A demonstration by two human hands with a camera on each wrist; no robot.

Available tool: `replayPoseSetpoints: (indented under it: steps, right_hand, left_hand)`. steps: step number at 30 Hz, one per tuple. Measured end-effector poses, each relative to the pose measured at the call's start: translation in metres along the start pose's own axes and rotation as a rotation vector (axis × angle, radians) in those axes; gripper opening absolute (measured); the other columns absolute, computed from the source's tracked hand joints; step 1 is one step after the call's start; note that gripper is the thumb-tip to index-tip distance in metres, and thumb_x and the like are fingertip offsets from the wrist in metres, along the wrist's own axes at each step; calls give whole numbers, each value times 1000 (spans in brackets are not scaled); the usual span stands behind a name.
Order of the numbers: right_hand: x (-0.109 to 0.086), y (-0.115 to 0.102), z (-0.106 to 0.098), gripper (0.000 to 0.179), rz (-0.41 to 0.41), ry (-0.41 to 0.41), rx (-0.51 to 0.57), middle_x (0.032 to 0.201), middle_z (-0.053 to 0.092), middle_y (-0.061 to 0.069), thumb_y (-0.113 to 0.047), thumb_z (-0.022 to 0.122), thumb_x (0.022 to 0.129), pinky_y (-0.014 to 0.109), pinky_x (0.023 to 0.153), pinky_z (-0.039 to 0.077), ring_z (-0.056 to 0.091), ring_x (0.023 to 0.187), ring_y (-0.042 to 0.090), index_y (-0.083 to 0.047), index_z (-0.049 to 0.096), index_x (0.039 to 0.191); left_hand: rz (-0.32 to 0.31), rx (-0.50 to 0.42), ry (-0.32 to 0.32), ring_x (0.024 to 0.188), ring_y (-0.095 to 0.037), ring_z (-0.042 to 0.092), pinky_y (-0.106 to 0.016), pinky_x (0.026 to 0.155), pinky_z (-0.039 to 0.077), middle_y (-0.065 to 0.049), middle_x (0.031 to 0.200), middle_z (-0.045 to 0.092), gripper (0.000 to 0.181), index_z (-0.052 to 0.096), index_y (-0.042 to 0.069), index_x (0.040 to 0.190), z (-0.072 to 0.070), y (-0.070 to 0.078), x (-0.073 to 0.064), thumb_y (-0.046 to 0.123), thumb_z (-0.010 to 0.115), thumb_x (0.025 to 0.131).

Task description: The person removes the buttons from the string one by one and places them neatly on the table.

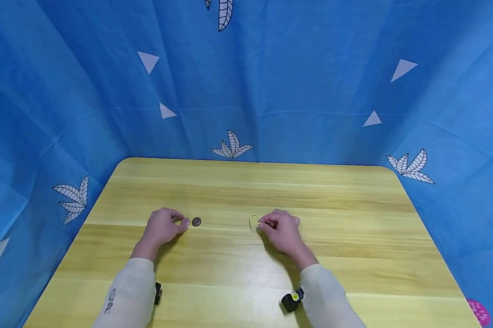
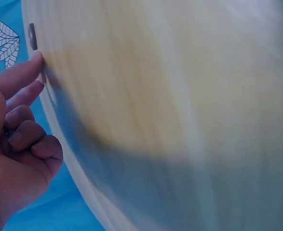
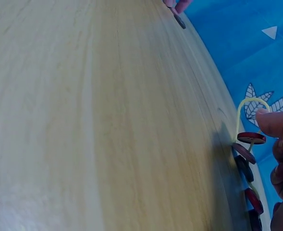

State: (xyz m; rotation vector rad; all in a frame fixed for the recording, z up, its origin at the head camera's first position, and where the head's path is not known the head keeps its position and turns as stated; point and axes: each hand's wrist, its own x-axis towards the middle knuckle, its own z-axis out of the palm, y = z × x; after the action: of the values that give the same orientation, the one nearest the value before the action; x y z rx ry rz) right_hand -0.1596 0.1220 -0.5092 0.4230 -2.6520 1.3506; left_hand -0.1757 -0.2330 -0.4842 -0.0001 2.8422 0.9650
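On the left of the table, my left hand (image 1: pixel 162 225) holds a pinkish round button (image 1: pixel 185 222) between thumb and fingertip, low at the tabletop. Just to its right lies a dark brown button (image 1: pixel 196 222), apart from the fingers. My right hand (image 1: pixel 282 230) pinches a thin yellow cord (image 1: pixel 253 217), whose loop arches up from the fingertips. In the right wrist view, several buttons hang on the cord, among them a red one (image 3: pixel 252 138) near the thumb and a dark one (image 3: pixel 244 168) below. From the head view, the right hand mostly hides these buttons.
The wooden table (image 1: pixel 230 273) has rounded far corners. A blue curtain (image 1: pixel 312 91) with leaf and triangle prints hangs behind and beside it. Black wrist cameras (image 1: pixel 292 299) sit at both sleeves.
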Motion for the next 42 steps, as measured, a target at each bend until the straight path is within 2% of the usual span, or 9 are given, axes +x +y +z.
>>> replayPoseSetpoints:
  steps: [1,3,6,8,11,16,25,32,42]
  right_hand:
    - [0,0,0,6,-1,-1,-1,68,51,-11,-13,80,86,46,81,18,49,72,16,-18,78,83]
    - [0,0,1,6,-3,-2,-5,68,51,-11,-13,80,86,45,80,18,49,72,16,-19,78,83]
    - [1,0,2,7,-3,-3,-7,67,51,-11,-13,80,87,46,80,18,49,72,16,-19,78,83]
    - [1,0,2,7,-2,-3,-7,67,50,-11,-13,80,87,46,80,18,49,72,16,-19,78,83]
    - [0,0,1,6,7,-3,-5,67,51,-11,-13,80,87,45,81,18,49,72,17,-18,78,83]
    - [0,0,-1,6,11,-5,-7,68,52,-11,-14,80,86,46,81,18,49,73,17,-19,79,84]
    - [1,1,-5,6,4,-5,-22,69,53,-11,-20,79,88,47,83,19,50,73,16,-15,79,85]
    - [1,4,-5,3,-12,8,-29,68,51,-11,-16,79,87,46,81,20,49,71,15,-18,78,84]
    - [1,3,-2,11,-21,21,-17,66,51,-12,-10,81,84,48,82,21,50,71,14,-21,78,83]
  left_hand:
    - [10,6,2,112,-43,60,-55,95,45,-22,114,68,33,73,-2,110,-1,1,-1,21,78,88]
    - [26,10,11,89,-36,66,-49,83,51,-19,93,71,33,71,-3,114,-1,6,-1,16,76,88]
    - [61,10,28,78,-31,65,-44,72,52,-17,92,70,37,70,-3,119,-2,20,-2,12,75,86]
    - [84,-14,34,80,-31,65,-42,70,51,-17,95,70,38,69,-3,121,-1,32,-1,11,75,86]
    - [128,-53,30,106,-38,64,-48,84,52,-20,122,65,38,69,-1,122,5,50,-1,13,76,88]
    - [192,-75,23,112,-33,61,-55,87,49,-13,125,65,32,73,8,120,28,79,1,17,77,89]
    - [408,53,-82,99,-23,64,-40,84,52,-7,115,69,27,74,10,117,74,126,7,18,75,91]
    - [468,179,-106,101,-24,64,-40,86,51,-3,106,71,24,77,13,112,94,138,9,21,77,89]
    - [512,253,-12,81,-15,63,-33,72,52,4,86,66,11,81,16,97,104,136,6,25,76,91]
